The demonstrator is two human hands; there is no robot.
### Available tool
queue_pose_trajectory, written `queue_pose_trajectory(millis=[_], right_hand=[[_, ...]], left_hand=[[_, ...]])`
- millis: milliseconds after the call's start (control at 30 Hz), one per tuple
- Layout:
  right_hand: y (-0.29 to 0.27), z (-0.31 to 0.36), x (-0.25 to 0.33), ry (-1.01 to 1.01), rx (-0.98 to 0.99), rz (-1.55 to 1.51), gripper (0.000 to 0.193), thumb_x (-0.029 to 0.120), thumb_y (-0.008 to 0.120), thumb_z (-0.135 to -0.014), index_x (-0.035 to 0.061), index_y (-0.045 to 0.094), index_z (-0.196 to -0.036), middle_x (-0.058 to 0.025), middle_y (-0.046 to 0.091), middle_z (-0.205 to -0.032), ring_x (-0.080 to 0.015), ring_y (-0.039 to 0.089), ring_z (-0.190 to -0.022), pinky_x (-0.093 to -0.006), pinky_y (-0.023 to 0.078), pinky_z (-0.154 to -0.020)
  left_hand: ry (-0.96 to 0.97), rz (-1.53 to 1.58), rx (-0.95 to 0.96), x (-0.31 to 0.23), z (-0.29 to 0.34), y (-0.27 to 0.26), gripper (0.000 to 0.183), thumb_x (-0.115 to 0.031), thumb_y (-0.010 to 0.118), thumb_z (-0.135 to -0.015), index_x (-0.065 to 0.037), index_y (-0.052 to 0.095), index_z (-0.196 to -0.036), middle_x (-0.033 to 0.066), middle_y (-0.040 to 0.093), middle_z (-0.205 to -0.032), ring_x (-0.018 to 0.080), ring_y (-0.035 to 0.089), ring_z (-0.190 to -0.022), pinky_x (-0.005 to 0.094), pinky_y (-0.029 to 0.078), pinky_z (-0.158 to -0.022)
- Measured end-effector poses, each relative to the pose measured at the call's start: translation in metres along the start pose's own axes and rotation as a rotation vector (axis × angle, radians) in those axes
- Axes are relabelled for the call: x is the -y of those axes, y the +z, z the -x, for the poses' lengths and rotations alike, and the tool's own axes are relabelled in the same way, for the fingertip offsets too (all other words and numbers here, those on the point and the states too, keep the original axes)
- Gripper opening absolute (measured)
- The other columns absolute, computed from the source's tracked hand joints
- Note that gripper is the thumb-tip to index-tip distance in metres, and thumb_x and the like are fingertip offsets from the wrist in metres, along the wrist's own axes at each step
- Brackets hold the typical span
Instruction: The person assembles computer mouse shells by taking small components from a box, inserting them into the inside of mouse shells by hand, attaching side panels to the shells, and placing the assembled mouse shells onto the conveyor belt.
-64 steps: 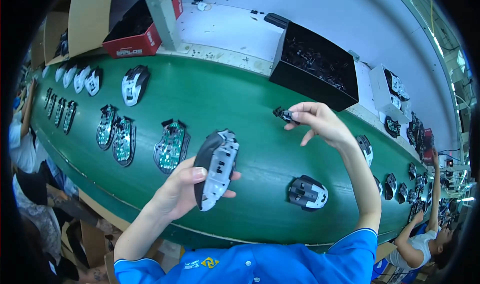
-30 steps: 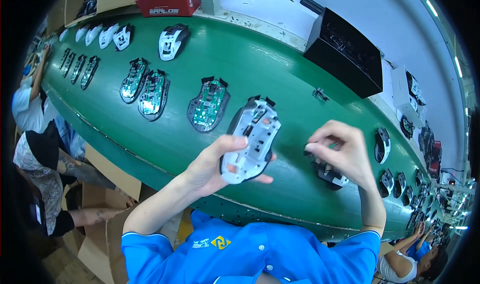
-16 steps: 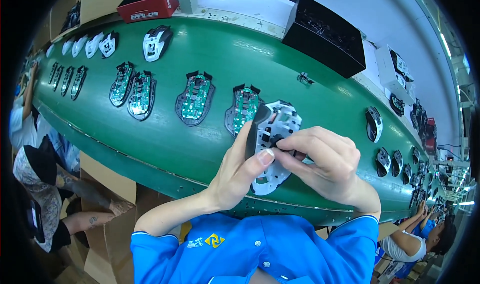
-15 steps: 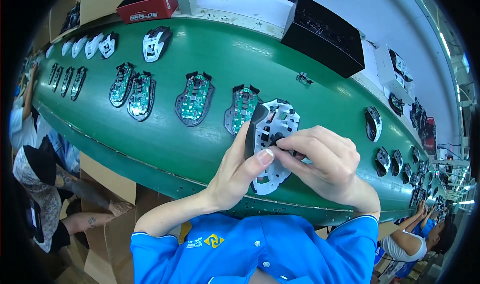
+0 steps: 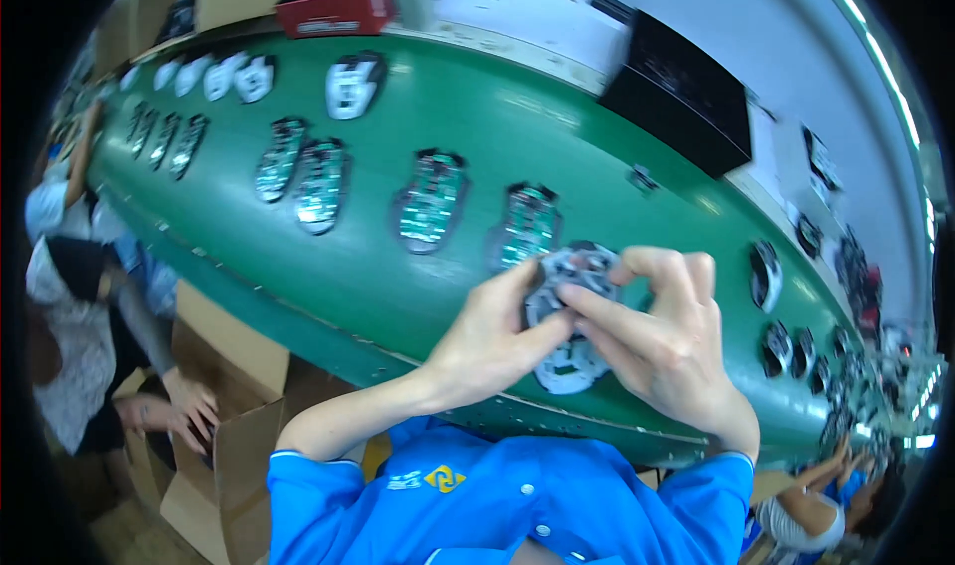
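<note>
Near table edge (image 5: 338, 332), left hand (image 5: 487, 341), right hand (image 5: 665, 338) on shell (image 5: 570, 371); box (image 5: 681, 97) well apart.

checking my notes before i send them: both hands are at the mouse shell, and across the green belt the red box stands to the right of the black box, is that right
Not quite: the head view shows the red box to the left of the black box. The left hand and right hand are indeed at the mouse shell.

Mouse shell (image 5: 572, 371) between left hand (image 5: 484, 338) and right hand (image 5: 665, 344), circuit boards (image 5: 432, 202) leftward, box (image 5: 681, 112) behind rightward
</note>
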State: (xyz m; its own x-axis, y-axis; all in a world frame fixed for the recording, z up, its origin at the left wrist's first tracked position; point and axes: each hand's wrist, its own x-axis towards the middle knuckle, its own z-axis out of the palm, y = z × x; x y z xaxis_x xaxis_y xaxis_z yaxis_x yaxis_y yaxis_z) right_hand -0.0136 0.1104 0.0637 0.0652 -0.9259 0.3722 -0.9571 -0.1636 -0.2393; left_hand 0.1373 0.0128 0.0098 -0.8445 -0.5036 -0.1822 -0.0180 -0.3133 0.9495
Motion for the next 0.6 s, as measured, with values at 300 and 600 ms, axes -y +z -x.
queue_pose_trajectory(millis=[300,600], right_hand=[[0.019,0.002,-0.007,0.194,-0.23,-0.324,0.043,0.003,0.077,-0.064,0.0038,0.055,-0.101,-0.0101,0.048,-0.099,-0.022,0.05,-0.087,-0.0297,0.045,-0.063],[0.026,-0.012,-0.013,0.362,-0.149,-0.6,0.046,0.005,0.076,-0.067,0.0039,0.054,-0.108,-0.0115,0.052,-0.107,-0.0212,0.058,-0.096,-0.0273,0.054,-0.063]], left_hand=[[0.18,-0.227,-0.041,-0.013,-0.004,-0.002,0.041,-0.002,0.056,-0.085,0.0,0.049,-0.125,0.0068,0.061,-0.084,0.0065,0.053,-0.073,0.0258,0.045,-0.062],[0.126,-0.307,-0.107,-0.019,-0.013,-0.006,0.045,0.001,0.059,-0.08,0.002,0.051,-0.124,0.0107,0.064,-0.096,0.0097,0.059,-0.086,0.0264,0.05,-0.072]])
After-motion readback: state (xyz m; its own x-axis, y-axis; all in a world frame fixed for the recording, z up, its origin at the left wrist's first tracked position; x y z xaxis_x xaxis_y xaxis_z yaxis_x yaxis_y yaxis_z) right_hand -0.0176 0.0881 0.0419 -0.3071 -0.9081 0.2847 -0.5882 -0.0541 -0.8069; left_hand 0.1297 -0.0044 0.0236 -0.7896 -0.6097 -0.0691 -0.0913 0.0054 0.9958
